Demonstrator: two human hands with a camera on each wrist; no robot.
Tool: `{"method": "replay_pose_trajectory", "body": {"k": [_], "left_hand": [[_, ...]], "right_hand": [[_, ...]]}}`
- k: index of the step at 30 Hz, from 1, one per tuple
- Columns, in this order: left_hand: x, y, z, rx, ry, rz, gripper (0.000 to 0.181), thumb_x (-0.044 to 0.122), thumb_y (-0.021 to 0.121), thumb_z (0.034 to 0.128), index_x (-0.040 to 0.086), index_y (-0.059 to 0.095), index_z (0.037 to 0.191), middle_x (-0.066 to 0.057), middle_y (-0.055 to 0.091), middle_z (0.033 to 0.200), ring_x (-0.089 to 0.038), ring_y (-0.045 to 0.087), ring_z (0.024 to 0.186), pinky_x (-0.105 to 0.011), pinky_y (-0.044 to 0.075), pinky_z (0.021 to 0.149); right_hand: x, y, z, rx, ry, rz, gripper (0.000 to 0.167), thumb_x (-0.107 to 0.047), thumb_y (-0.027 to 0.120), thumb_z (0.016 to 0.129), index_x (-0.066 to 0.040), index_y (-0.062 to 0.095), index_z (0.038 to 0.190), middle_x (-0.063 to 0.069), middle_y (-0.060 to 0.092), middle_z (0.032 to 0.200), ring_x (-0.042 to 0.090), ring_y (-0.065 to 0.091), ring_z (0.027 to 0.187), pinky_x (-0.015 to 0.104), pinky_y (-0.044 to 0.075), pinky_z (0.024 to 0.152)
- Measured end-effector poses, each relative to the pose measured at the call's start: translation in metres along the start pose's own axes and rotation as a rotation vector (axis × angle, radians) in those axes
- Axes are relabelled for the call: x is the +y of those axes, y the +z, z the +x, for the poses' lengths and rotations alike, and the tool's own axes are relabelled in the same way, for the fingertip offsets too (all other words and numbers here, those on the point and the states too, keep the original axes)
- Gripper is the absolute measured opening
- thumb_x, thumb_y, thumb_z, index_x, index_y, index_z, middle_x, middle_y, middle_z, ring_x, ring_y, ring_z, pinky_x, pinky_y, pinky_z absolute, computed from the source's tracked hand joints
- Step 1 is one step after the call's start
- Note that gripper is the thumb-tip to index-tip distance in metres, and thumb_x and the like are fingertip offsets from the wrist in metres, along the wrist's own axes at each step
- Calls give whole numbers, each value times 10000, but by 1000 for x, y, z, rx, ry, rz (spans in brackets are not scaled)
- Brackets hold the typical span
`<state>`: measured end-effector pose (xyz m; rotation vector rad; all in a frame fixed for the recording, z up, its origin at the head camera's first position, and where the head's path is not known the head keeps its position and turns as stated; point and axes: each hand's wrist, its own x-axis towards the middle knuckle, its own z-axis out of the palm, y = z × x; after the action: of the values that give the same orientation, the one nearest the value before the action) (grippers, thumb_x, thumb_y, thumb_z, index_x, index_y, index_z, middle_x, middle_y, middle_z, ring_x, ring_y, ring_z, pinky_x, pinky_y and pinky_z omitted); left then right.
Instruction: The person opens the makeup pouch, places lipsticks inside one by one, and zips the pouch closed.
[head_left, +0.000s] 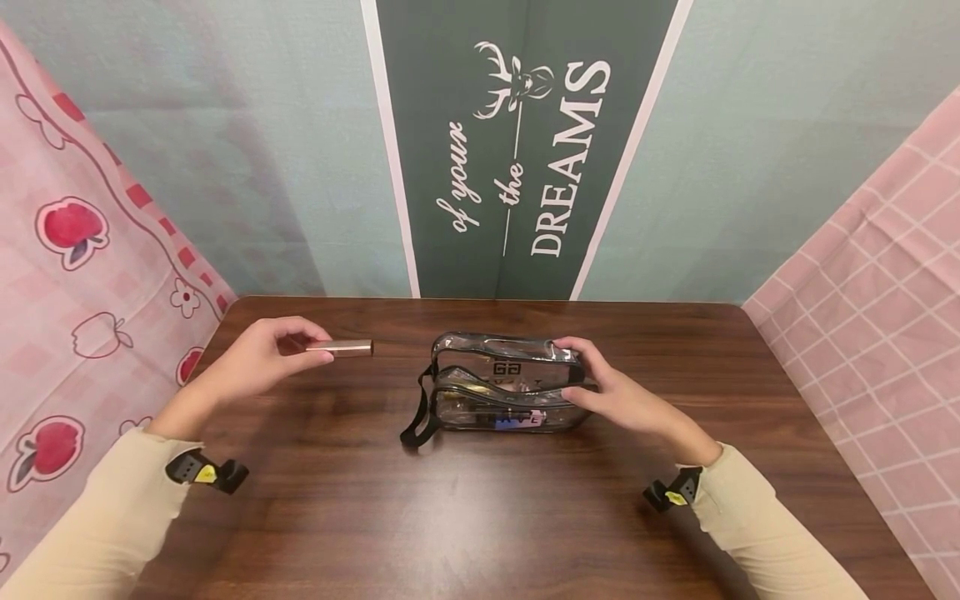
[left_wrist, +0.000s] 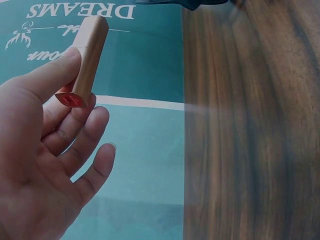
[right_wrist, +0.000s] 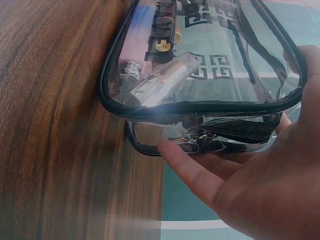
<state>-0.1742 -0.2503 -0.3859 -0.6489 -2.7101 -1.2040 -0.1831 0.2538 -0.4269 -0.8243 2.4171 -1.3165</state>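
My left hand (head_left: 270,358) pinches a slim, shiny pinkish-gold lipstick tube (head_left: 351,348) between thumb and fingers, to the left of the bag and above the table. Its red end (left_wrist: 70,99) faces the palm in the left wrist view. A clear cosmetic bag (head_left: 480,340) with black piping lies mid-table, its upper side apparently unzipped. My right hand (head_left: 626,400) grips the bag's right end, near the zipper pull (right_wrist: 205,135). Inside the bag are a pink-and-blue tube (right_wrist: 137,40), a black tube with a gold emblem (right_wrist: 162,47) and a clear-capped tube (right_wrist: 165,80).
The brown wooden table (head_left: 465,517) ends at a green printed curtain (head_left: 480,250) behind. Pink cloths hang at the left and right sides. A black strap loop (head_left: 420,429) sticks out from the bag's left end.
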Motion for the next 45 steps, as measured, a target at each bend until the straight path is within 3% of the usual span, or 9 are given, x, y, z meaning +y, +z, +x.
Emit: {"method": "replay_pose_trajectory", "body": {"k": [6,18,24,30,45], "left_hand": [[5,-2,4,8,25,12,147,72,822,856,106,744,976,3,676,861,-93,606,739,-211,502,669],[19,5,16,8,32,-1,130,116,827,863,119,748,966,3,676,843,-119,600,724,-228,496,656],[29,14,25,-3,30,-12,128,154,829,868,130,746,962,3,672,848,-141,600,740,-244,494,671],[43,25,33,-21,32,-22,136,192,830,873,142,749,970,19,689,858,-153,615,754,-292,508,686],[68,55,54,-49,41,-74,164,216,845,856,153,753,976,36,692,871,-168,608,773,-336,506,701]], "right_hand": [[-1,-1,1,5,9,-15,682,-147,644,1010,-204,232,1549,183,439,1437,411,446,1309,436,412,1021],[-1,-3,1,5,-2,-24,653,-149,627,1022,-198,242,1547,168,449,1435,398,448,1306,390,417,1017],[0,-3,1,0,-3,-9,654,-129,621,1022,-187,238,1548,173,449,1439,401,441,1313,335,412,1017],[-1,-3,2,-2,-4,-18,653,-132,622,1021,-189,238,1546,192,452,1434,407,445,1307,441,412,1026],[0,-2,2,2,-11,-15,659,-118,627,1016,-175,237,1543,197,445,1434,412,437,1311,442,407,1032]]}}
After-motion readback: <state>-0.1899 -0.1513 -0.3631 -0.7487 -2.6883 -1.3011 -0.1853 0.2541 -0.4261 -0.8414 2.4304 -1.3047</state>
